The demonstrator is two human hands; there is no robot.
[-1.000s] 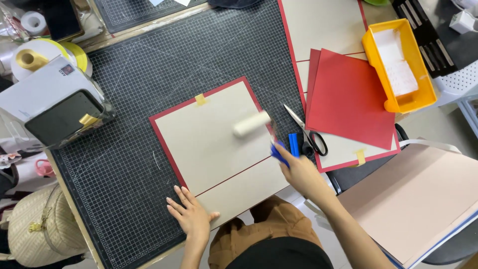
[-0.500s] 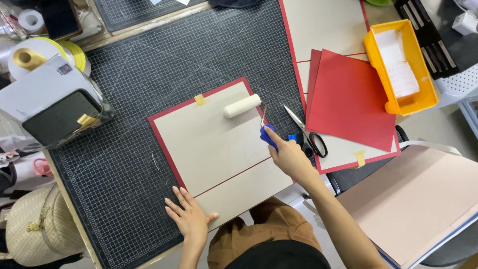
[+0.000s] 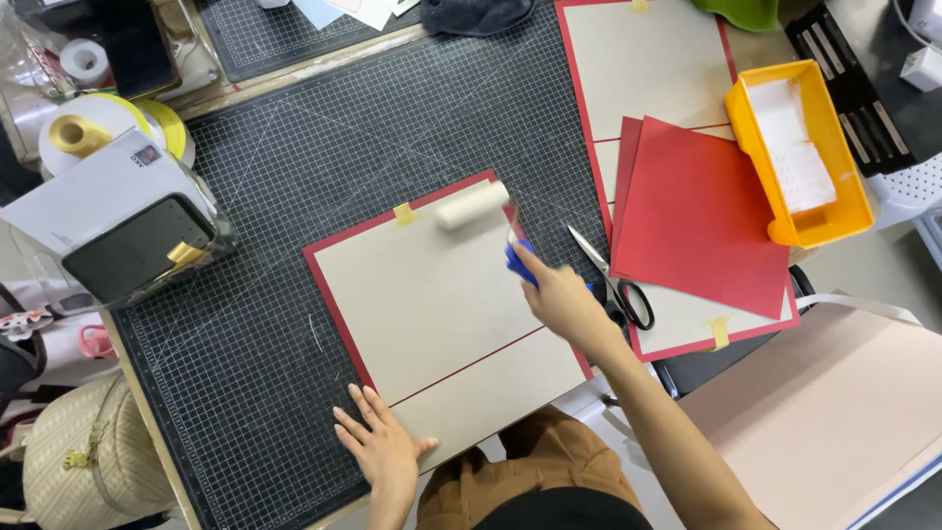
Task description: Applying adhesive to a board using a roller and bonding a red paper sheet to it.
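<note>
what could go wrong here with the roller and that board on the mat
1. The roller sits at the far edge of the grey board, near the tape tab; it might run off onto the cutting mat or catch the tab.
2. Only the left hand pins the board, at its near corner, so the board could pivot.
3. The scissors lie just beside the right hand, which might knock them.

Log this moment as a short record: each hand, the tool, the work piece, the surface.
Right hand: grips the blue handle of a small roller
Roller: white, at the far edge of the board
Left hand: flat, fingers spread on the board's near corner
Work piece: grey board on red paper, taped at the far edge
Surface: black gridded cutting mat
Nearby: scissors, red sheets, yellow tray
</note>
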